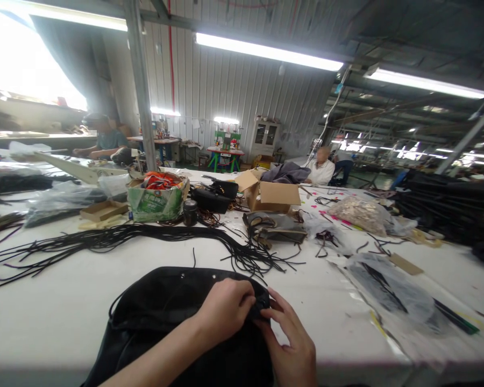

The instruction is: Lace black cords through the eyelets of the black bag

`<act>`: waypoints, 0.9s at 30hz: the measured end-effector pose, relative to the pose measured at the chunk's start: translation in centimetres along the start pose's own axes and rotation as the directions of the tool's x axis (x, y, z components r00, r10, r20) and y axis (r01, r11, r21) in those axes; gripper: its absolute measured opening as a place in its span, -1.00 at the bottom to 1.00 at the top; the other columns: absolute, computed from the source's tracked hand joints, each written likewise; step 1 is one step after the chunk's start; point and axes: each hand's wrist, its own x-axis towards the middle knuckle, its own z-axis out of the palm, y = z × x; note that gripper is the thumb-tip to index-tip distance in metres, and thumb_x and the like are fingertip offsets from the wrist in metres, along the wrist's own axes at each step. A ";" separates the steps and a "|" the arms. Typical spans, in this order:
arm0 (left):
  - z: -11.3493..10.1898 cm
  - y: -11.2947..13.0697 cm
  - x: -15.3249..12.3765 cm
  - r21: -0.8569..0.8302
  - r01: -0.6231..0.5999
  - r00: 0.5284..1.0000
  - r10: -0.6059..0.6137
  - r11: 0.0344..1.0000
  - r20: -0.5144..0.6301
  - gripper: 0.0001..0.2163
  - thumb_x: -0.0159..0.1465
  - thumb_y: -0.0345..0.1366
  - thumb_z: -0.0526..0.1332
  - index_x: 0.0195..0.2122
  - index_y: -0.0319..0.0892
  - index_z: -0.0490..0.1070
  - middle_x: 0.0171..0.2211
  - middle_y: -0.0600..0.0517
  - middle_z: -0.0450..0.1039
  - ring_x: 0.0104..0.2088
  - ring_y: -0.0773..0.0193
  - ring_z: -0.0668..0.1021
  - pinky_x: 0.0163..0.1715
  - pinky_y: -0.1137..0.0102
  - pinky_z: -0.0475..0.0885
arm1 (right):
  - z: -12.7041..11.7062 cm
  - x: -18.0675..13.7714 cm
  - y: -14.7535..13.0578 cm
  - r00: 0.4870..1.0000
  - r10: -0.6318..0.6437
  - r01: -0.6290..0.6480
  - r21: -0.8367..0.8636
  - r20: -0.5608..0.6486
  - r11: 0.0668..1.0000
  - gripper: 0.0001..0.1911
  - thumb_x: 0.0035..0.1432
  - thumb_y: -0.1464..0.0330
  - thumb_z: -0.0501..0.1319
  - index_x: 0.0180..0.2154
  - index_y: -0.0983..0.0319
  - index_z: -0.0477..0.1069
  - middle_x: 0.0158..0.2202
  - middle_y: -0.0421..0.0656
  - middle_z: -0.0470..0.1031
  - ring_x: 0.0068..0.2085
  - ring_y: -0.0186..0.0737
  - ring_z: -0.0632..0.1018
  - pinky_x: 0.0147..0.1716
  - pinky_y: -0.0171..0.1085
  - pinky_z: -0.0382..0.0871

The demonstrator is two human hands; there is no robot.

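Note:
A black fabric bag (157, 312) lies in front of me at the table's near edge, with two small metal eyelets near its top rim. Reaching across it, my left hand (228, 303) is closed, fingers curled at the bag's upper right corner; what they pinch is hidden. My right hand (288, 336) holds that same corner from the right, thumb and fingers closed on the fabric. Between the fingertips is a small dark part too unclear to name. Just beyond the bag, a long bundle of black cords (157, 232) stretches across the white table (314, 301).
Behind the cords stand a green-and-white sack (155, 204) with orange stuff, a dark jar (190, 213) and an open cardboard box (274, 194). Plastic bags (391, 285) lie to the right, beside a dark fabric pile (439, 204). Co-workers sit at the far left and far right.

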 end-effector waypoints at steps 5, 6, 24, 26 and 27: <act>0.6 0.1 0.0 -0.038 -0.024 1.000 0.024 0.999 -0.001 -0.89 0.42 -0.28 0.26 -0.25 -0.07 0.57 -0.27 0.10 0.64 -0.25 0.20 0.64 -0.26 0.35 0.33 | 0.2 0.2 0.1 1.000 -0.014 0.013 -0.006 -0.018 1.000 -0.91 0.49 0.32 0.29 -0.09 0.11 0.59 0.26 -0.08 0.54 0.17 -0.07 0.65 0.15 -0.14 0.63; 0.7 0.2 -0.1 -0.052 -0.030 1.000 0.030 0.998 0.000 -0.88 0.43 -0.28 0.25 -0.25 -0.07 0.57 -0.27 0.10 0.64 -0.25 0.21 0.64 -0.27 0.35 0.33 | 0.2 0.3 0.2 1.000 -0.015 0.015 -0.007 -0.021 1.000 -0.91 0.49 0.32 0.29 -0.09 0.11 0.60 0.26 -0.08 0.54 0.17 -0.07 0.65 0.14 -0.14 0.64; 2.0 0.4 1.2 0.002 0.023 0.999 -0.023 1.000 0.027 -0.89 0.41 -0.24 0.33 -0.21 0.00 0.69 -0.22 0.07 0.69 -0.14 0.08 0.68 -0.15 0.29 0.39 | 0.3 -0.2 3.8 0.951 0.298 -0.309 0.321 0.084 0.895 -0.70 0.43 0.20 0.34 0.10 0.17 0.56 0.02 -0.02 0.60 -0.07 -0.14 0.71 -0.11 -0.32 0.68; 2.2 0.0 1.3 -0.026 0.044 0.999 -0.043 0.999 0.031 -0.87 0.41 -0.26 0.32 -0.19 0.00 0.70 -0.21 0.06 0.69 -0.14 0.10 0.68 -0.13 0.29 0.40 | 0.7 0.1 4.1 0.956 0.274 -0.291 0.241 0.102 0.926 -0.76 0.38 0.23 0.36 0.02 0.15 0.62 0.01 -0.05 0.56 -0.13 -0.16 0.65 -0.17 -0.30 0.65; 2.3 -0.2 1.5 -0.040 0.056 0.998 -0.055 0.998 0.032 -0.87 0.39 -0.27 0.32 -0.20 -0.01 0.71 -0.21 0.05 0.69 -0.13 0.10 0.68 -0.13 0.30 0.40 | 1.0 0.3 4.1 0.960 0.257 -0.276 0.228 0.108 0.934 -0.77 0.38 0.25 0.35 0.02 0.14 0.63 0.00 -0.06 0.54 -0.15 -0.16 0.63 -0.20 -0.29 0.63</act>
